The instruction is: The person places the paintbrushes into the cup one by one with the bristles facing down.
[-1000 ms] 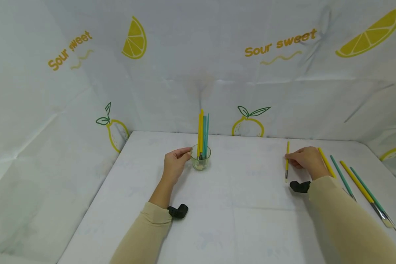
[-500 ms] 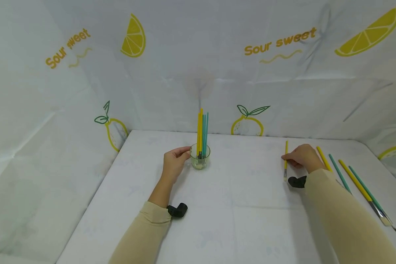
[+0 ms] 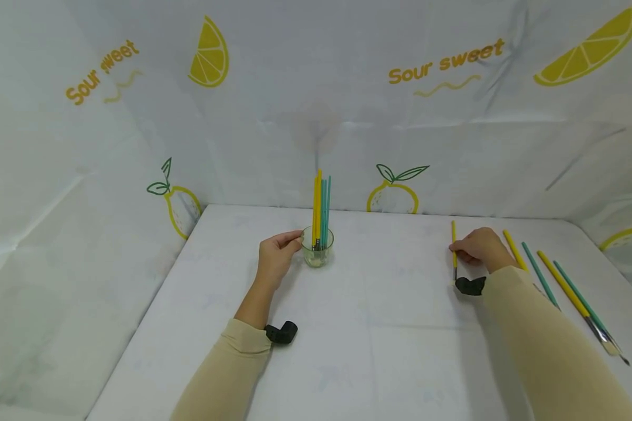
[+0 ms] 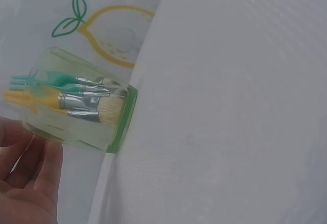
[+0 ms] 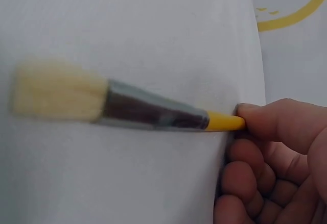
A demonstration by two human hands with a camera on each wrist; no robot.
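Observation:
At the far middle of the table, a clear green-tinted glass (image 3: 317, 257) stands upright with several yellow and teal paintbrushes (image 4: 84, 101) in it, bristles down. My left hand (image 3: 277, 257) pinches its left side near the rim; in the left wrist view the fingers (image 4: 48, 168) meet the glass at its mouth. To the right, my right hand (image 3: 481, 247) pinches a yellow-handled paintbrush (image 5: 158, 109) between thumb and forefinger, its flat pale bristles pointing toward the near side. The other right fingers are curled below the handle.
Right of my right hand lie more paintbrushes: a yellow one (image 3: 515, 248), a teal one (image 3: 540, 275), another yellow one (image 3: 560, 283) and another teal one (image 3: 579, 295). My right sleeve (image 3: 553, 339) covers part of them. A lemon-print curtain (image 3: 274, 117) hangs behind the table.
The right hand has shifted slightly to the left with the yellow paintbrush. My left hand stays at the glass. The head view has tilted a little downward.

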